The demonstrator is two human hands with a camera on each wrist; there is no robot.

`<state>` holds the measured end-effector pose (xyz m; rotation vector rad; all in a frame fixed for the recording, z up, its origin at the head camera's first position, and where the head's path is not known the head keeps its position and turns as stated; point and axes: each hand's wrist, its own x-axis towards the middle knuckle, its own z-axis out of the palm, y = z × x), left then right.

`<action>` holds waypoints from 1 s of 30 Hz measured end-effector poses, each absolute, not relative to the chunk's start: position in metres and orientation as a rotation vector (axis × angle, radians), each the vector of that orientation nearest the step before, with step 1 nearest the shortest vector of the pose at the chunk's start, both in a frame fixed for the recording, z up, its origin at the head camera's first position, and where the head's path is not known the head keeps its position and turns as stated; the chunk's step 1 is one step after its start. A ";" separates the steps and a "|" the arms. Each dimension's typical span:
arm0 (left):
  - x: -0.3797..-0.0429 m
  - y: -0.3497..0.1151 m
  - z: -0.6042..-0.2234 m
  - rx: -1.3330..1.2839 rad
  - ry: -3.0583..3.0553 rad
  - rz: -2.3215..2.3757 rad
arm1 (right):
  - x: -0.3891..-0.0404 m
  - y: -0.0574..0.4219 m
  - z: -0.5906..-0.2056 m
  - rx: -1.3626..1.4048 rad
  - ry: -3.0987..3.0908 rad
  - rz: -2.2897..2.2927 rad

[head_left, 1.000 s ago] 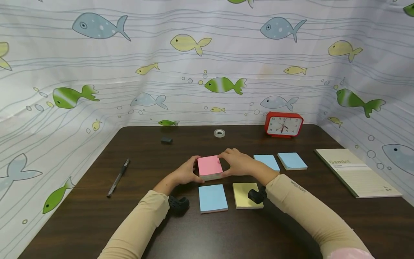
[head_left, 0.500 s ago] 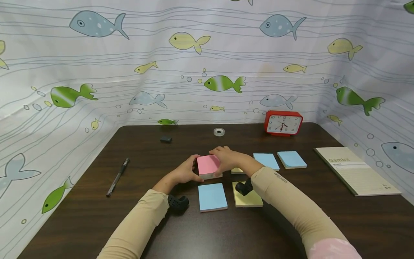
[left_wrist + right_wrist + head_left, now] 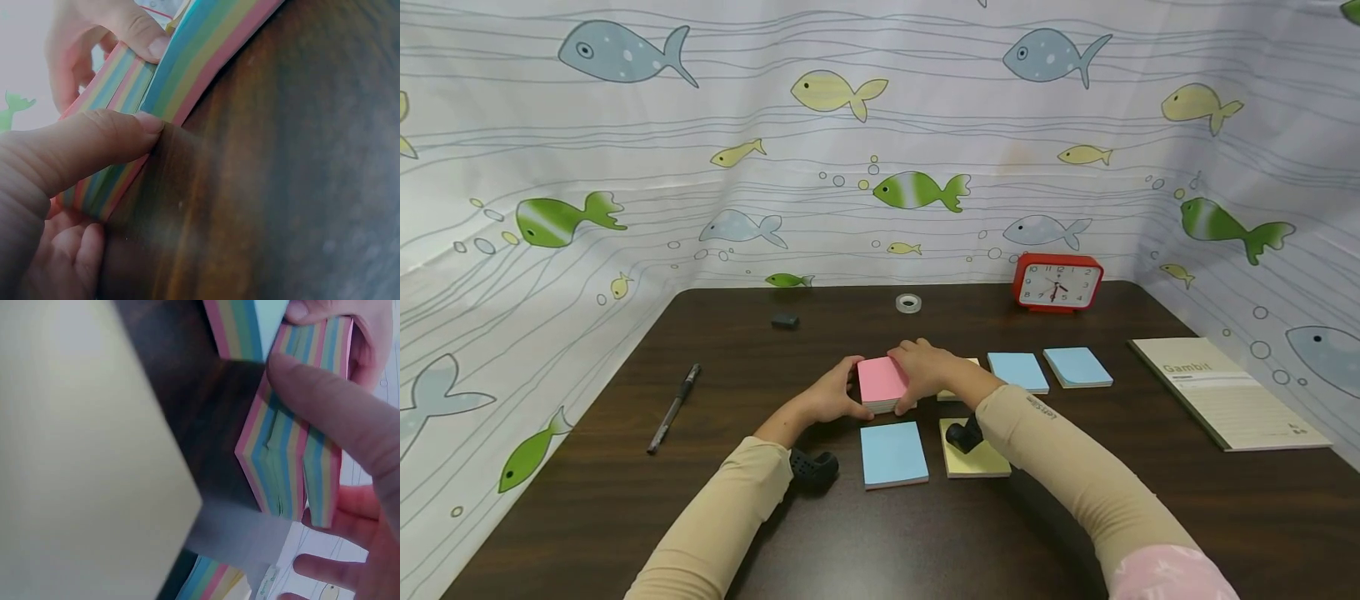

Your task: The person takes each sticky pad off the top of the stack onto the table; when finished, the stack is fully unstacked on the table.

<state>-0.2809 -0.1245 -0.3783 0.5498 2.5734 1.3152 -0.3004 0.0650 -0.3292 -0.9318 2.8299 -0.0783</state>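
Note:
A stack of sticky note pads [image 3: 880, 379], pink on top, stands at the middle of the table. My left hand [image 3: 827, 397] holds its left side, thumb at the near face. My right hand [image 3: 929, 372] grips the right side, thumb also in front. Striped layers of pink, yellow, green and blue show along the stack [image 3: 290, 447] in the right wrist view, its pads slightly offset. Just in front of the stack lies a blue-topped pad [image 3: 894, 455]. A yellow-topped pad [image 3: 973, 462] lies under my right wrist, and another yellow pad [image 3: 949, 397] is partly hidden behind that hand.
Two blue pads [image 3: 1017, 372] lie to the right, beside a notebook [image 3: 1225, 392]. A red clock [image 3: 1058, 283], a tape roll [image 3: 908, 304] and a small dark block [image 3: 786, 322] stand at the back. A pen [image 3: 673, 408] lies on the left.
My right hand has moved left along the stack, its fingers now further over the right side. This uncovers part of a yellow pad behind it. The left hand stays in place.

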 end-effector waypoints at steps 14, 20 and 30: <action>-0.279 -0.124 -0.377 0.573 2.552 1.352 | -0.294 0.072 -0.329 -1.011 2.993 -0.004; -0.280 -0.123 -0.378 0.567 2.559 1.344 | -0.290 0.078 -0.328 -1.004 2.996 -0.146; -0.280 -0.123 -0.378 0.535 2.567 1.331 | -0.282 0.092 -0.326 -0.970 2.986 -0.204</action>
